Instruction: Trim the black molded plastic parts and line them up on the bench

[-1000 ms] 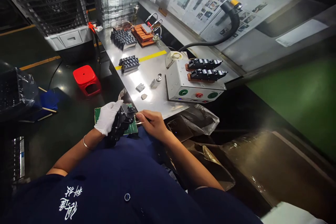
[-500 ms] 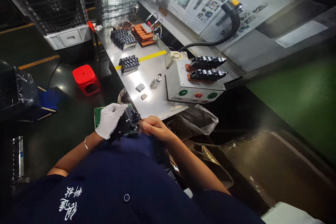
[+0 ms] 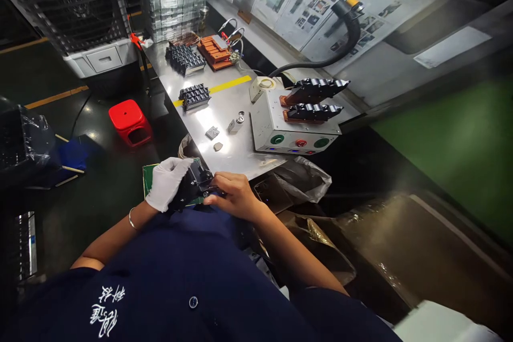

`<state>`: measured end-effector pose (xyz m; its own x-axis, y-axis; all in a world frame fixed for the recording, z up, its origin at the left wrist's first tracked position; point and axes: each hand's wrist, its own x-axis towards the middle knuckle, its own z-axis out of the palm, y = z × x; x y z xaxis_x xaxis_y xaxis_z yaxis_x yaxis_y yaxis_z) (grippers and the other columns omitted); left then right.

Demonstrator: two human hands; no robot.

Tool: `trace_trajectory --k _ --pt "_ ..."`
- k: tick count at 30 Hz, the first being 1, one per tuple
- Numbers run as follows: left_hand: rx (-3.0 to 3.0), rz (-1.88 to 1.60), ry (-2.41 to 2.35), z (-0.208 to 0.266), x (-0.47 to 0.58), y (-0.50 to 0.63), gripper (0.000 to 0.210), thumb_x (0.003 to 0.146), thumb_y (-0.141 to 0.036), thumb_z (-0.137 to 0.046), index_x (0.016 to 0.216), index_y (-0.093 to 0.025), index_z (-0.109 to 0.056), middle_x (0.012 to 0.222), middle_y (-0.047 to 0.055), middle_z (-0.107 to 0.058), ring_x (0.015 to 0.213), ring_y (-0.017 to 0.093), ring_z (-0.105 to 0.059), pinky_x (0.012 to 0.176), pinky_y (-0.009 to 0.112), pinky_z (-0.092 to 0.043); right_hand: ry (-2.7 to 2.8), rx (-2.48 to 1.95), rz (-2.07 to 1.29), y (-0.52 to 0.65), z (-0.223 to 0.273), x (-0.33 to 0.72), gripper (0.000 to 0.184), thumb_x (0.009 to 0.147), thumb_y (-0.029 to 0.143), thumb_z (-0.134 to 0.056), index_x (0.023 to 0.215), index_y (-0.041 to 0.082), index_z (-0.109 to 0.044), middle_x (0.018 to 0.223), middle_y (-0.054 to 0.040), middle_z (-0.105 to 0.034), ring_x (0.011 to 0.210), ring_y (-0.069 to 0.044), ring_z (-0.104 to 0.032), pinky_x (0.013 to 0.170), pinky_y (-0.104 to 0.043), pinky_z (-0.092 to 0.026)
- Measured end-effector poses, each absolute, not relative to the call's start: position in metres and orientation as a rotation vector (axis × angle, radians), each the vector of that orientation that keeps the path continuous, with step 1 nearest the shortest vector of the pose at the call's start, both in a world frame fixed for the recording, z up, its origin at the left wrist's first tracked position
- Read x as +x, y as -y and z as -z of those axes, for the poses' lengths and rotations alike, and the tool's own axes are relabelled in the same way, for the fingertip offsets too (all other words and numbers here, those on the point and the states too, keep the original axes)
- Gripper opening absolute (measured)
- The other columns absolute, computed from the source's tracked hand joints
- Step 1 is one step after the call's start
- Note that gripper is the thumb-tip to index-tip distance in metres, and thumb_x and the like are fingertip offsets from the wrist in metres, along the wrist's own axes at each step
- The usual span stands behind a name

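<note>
Working on the black part [image 3: 200, 173], seemingly: left hand [image 3: 165, 184] holds it, right hand [image 3: 236, 196] has unclear grip; next likely needs steady support.

Navy shirt [image 3: 200, 272]: I read 科技 in white lettering [image 3: 109, 323] on the front; the other characters are stylised, and I cannot read them with certainty.
Wall sheets [image 3: 320, 5]: print too small for me to read.
White control box [image 3: 262, 139]: blue-lit displays [image 3: 294, 150] on the front face; characters unresolved at my end.
</note>
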<state>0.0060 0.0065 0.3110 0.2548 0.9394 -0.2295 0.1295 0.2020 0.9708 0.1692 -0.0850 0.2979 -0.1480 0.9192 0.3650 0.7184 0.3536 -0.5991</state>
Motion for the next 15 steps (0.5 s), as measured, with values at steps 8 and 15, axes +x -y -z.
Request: trace_trajectory --k 8,15 --pt "1.082 -0.752 -1.12 -0.302 0.013 -0.023 0.033 0.073 -0.047 -0.068 0.059 -0.018 -0.061 0.052 -0.004 -0.056 0.049 0.01 -0.049 0.048 0.021 -0.041 1.571 -1.371 -0.625 0.082 -0.283 0.164 0.052 0.082 0.061 -0.056 0.054 0.019 -0.045 0.052 0.003 -0.043 0.049 -0.009 -0.038 0.049 -0.024 -0.028" --pt "1.167 -0.5 -1.154 -0.286 -0.013 -0.029 0.032 0.089 -0.027 -0.044 0.074 -0.019 -0.071 0.057 0.001 -0.061 0.067 0.015 -0.064 0.06 0.023 -0.051 0.953 -1.487 -1.067 0.088 -0.253 0.148 0.043 0.075 0.057 -0.063 0.082 0.015 -0.066 0.066 0.0011 -0.056 0.057 -0.01 -0.045 0.054 -0.024 -0.036"
